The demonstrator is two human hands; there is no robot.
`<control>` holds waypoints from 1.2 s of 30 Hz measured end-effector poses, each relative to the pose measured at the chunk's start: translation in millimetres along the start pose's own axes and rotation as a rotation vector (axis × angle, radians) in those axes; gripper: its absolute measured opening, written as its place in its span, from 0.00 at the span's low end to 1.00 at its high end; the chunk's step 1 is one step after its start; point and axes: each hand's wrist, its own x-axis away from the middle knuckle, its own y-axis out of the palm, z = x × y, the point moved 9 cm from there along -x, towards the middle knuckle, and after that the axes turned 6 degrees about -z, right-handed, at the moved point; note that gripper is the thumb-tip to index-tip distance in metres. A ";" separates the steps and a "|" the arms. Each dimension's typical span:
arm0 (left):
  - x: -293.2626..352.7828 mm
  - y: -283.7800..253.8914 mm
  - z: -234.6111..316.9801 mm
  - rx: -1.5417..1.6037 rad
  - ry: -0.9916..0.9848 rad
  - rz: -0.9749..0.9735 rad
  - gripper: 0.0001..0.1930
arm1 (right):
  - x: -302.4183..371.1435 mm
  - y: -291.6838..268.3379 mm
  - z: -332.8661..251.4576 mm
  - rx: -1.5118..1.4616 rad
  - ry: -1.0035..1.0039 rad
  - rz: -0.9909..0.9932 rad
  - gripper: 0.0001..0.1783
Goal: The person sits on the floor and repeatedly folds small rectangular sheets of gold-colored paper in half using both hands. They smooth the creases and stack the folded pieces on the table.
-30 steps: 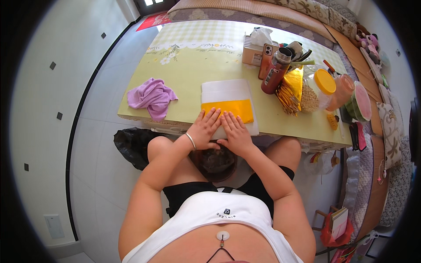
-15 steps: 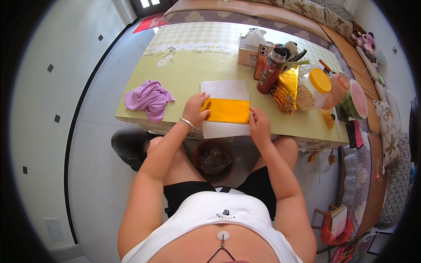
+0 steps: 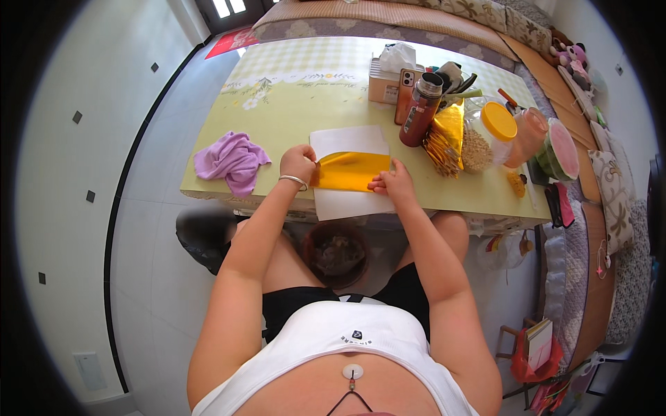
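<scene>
A shiny gold foil sheet [image 3: 352, 170] lies stretched sideways above a white sheet [image 3: 350, 136] at the table's front edge. My left hand [image 3: 298, 164], with a silver bangle at its wrist, is closed on the foil's left end, where the foil curves up. At the right end my right hand [image 3: 394, 183] holds the lower corner, fingers bent against it. To the right, more folded gold foil pieces [image 3: 445, 142] stand in a bunch against a clear jar with a yellow lid [image 3: 499, 122].
A purple cloth [image 3: 232, 163] lies on the table's left. A dark red flask [image 3: 421, 111], a phone [image 3: 405, 97], a tissue box [image 3: 383, 84] and a cut watermelon [image 3: 560, 152] stand farther right. Below the table edge, between my legs, is a bin [image 3: 338, 260].
My left hand has closed tighter on the foil's left end and lifted it into a curve. My right hand has shifted slightly left, its fingers now over the lower right corner.
</scene>
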 end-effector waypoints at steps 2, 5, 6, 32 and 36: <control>2.7 8.6 -10.5 0.417 -0.157 -0.090 0.06 | 1.8 -0.9 -6.6 -0.041 -0.006 0.008 0.30; 20.3 9.3 -1.0 0.754 -0.234 -0.061 0.04 | -3.9 -5.9 -4.0 -0.107 -0.023 -0.002 0.16; 23.9 12.4 -1.1 0.814 -0.265 -0.087 0.03 | -6.0 -7.1 -1.2 -0.129 -0.030 -0.008 0.12; 52.0 8.4 15.6 -0.045 0.191 0.005 0.13 | 48.8 -10.0 -23.9 0.675 -0.181 0.153 0.14; 54.2 7.8 20.0 -0.120 0.221 0.009 0.14 | 58.7 -2.1 -39.6 1.037 -0.362 0.268 0.13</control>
